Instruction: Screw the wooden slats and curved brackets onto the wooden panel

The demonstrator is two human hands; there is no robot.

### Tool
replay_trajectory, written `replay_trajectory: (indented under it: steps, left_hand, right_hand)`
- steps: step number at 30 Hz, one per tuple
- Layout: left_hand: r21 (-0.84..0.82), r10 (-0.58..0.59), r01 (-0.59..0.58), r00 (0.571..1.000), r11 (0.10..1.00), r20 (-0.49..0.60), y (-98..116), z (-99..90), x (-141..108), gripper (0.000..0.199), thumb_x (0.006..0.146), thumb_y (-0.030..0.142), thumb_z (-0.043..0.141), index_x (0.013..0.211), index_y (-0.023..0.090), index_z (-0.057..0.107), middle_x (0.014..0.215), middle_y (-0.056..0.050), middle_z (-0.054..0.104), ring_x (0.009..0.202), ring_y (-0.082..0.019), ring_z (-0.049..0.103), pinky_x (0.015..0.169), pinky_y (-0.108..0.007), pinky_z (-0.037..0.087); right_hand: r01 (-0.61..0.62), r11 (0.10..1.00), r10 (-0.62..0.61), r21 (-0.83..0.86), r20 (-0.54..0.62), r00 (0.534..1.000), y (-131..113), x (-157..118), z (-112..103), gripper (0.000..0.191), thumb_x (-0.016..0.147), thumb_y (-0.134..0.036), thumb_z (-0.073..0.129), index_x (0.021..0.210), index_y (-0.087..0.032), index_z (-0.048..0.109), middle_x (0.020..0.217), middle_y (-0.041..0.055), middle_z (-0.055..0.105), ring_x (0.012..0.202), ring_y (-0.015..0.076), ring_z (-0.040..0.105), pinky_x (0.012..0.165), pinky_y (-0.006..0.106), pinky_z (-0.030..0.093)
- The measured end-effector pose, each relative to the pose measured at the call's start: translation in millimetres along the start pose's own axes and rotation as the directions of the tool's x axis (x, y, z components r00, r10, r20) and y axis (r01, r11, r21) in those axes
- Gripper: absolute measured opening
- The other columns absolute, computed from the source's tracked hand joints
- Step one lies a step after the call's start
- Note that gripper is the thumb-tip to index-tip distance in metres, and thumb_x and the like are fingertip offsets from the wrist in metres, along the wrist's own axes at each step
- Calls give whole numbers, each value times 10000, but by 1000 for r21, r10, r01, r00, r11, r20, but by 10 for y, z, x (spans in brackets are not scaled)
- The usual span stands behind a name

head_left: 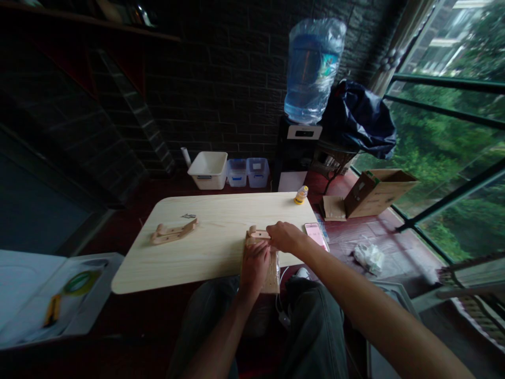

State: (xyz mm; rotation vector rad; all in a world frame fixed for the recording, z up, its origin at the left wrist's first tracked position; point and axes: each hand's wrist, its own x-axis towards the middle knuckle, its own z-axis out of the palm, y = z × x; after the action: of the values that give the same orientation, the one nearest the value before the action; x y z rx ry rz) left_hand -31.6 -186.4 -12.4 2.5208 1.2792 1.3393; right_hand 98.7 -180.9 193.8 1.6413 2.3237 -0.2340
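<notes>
At the table's front edge, a pale wooden piece with small dark holes [258, 233] lies across the top of a flat wooden board [272, 281] that juts over the edge. My right hand [286, 237] is closed round the right end of the wooden piece. Just below, my left hand [255, 262] has its fingers bent and pressed together against the wooden piece and the board; its fingertips are partly hidden. Farther left rests a similar curved wooden piece [173, 232], and several small metal parts [189, 216] lie behind it.
On the light table [221, 210] are a yellow-capped bottle [301, 195] and a phone [314, 235]. Behind stand plastic bins [209, 171] and a water dispenser [300, 152]. An open carton [374, 193] is at right, a white case [90, 295] at left. A white cable [281, 310] hangs near my knees.
</notes>
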Motion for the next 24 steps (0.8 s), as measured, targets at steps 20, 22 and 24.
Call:
replay_trajectory:
  steps: [20, 22, 24]
  left_hand:
    - [7, -2, 2, 1000, 1000, -6, 23, -39, 15, 177, 953, 157, 585, 1064, 215, 710, 1115, -82, 754, 1071, -236, 707, 1006, -466, 563]
    - [-8, -13, 13, 1000, 1000, -1, 30, -38, 18, 181, 949, 152, 584, 1061, 211, 714, 1112, -87, 755, 1069, -237, 706, 1010, -466, 559]
    - [-22, -26, 26, 1000, 999, -4, 34, -33, 19, 194, 948, 142, 577, 1071, 207, 712, 1117, -90, 754, 1073, -235, 705, 1004, -456, 564]
  right_hand:
    - [-83, 996, 84, 15, -94, 992, -32, -18, 72, 306, 1011, -321, 499, 1222, -131, 611, 1099, 192, 735, 1036, 287, 730, 812, 353, 576]
    - [-89, 996, 90, 16, -101, 991, -50, -11, 94, 315, 1012, -314, 489, 1232, -116, 597, 1104, 204, 730, 1023, 284, 734, 803, 350, 578]
    - [-82, 996, 83, 21, -96, 992, -55, -19, 94, 308, 999, -269, 497, 1253, -115, 581, 1110, 208, 730, 1017, 278, 735, 804, 344, 575]
